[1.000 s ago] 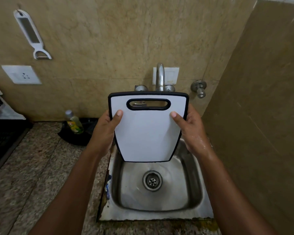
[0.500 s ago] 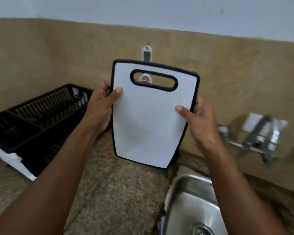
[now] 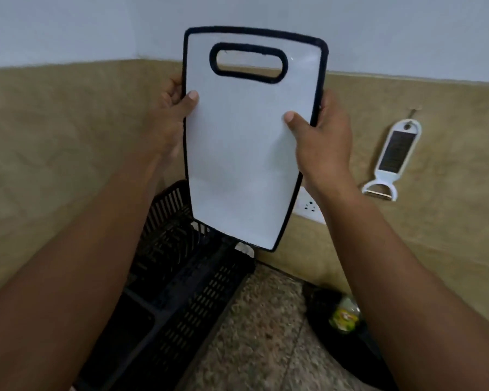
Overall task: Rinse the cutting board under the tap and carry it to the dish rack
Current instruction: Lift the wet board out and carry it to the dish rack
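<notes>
A white cutting board (image 3: 240, 165) with a black rim and an oval handle hole at its top stands upright in the air, tilted slightly. My left hand (image 3: 172, 114) grips its left edge and my right hand (image 3: 322, 136) grips its right edge, thumbs on the white face. The board's lower end hangs just above the far end of the black slatted dish rack (image 3: 181, 292), which lies on the counter below. The sink and tap are out of view.
A white peeler (image 3: 393, 156) hangs on the tan tiled wall to the right. A wall socket (image 3: 308, 207) sits behind the board's lower right. A small bottle (image 3: 345, 314) in a black dish stands on the granite counter (image 3: 260, 334).
Both hands have carried the board left from above the sink to above the dish rack. The sink and tap have left the view.
</notes>
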`<act>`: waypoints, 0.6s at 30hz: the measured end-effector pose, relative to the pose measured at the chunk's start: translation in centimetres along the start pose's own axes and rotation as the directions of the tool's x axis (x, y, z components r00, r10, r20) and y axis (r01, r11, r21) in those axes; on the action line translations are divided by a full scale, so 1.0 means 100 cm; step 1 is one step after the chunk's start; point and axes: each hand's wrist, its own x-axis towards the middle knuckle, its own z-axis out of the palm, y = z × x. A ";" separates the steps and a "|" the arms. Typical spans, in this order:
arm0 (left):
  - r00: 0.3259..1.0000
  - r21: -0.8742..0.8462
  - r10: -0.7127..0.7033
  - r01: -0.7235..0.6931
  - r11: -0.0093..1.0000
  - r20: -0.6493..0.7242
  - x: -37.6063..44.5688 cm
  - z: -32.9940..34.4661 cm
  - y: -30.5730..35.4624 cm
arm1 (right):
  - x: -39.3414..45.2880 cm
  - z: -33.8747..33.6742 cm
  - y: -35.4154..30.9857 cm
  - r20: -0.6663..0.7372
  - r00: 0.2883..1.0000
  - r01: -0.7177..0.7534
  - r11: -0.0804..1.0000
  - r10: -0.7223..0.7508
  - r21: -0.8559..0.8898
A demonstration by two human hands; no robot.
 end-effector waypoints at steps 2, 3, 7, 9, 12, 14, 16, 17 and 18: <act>1.000 0.003 0.005 -0.005 1.000 -0.020 0.027 -0.018 -0.019 | 0.018 0.033 0.015 -0.003 1.000 -0.002 1.000 0.002 -0.012; 1.000 0.000 0.010 -0.010 1.000 -0.030 0.037 -0.025 -0.030 | 0.025 0.047 0.022 0.001 1.000 0.003 1.000 -0.003 -0.022; 0.995 0.001 0.003 -0.003 1.000 -0.099 0.068 -0.047 -0.077 | 0.051 0.099 0.053 0.015 1.000 0.016 0.997 -0.015 -0.069; 0.993 -0.010 0.005 -0.006 1.000 -0.122 0.078 -0.055 -0.101 | 0.062 0.117 0.066 0.020 0.999 0.037 0.995 -0.035 -0.096; 0.985 -0.032 0.019 -0.025 0.999 -0.171 0.090 -0.068 -0.125 | 0.074 0.138 0.079 0.037 0.997 0.078 0.988 -0.074 -0.135; 0.981 -0.034 0.030 -0.037 0.999 -0.194 0.097 -0.077 -0.136 | 0.076 0.148 0.086 0.050 0.994 0.101 0.985 -0.094 -0.142; 0.980 -0.017 0.024 -0.028 0.999 -0.199 0.102 -0.086 -0.144 | 0.075 0.156 0.096 0.048 0.995 0.096 0.986 -0.090 -0.134; 0.981 -0.011 0.015 -0.017 1.000 -0.196 0.102 -0.089 -0.148 | 0.073 0.158 0.101 0.043 0.995 0.092 0.987 -0.087 -0.134; 0.982 -0.004 0.007 -0.008 1.000 -0.191 0.101 -0.091 -0.152 | 0.070 0.160 0.106 0.041 0.996 0.087 0.987 -0.082 -0.139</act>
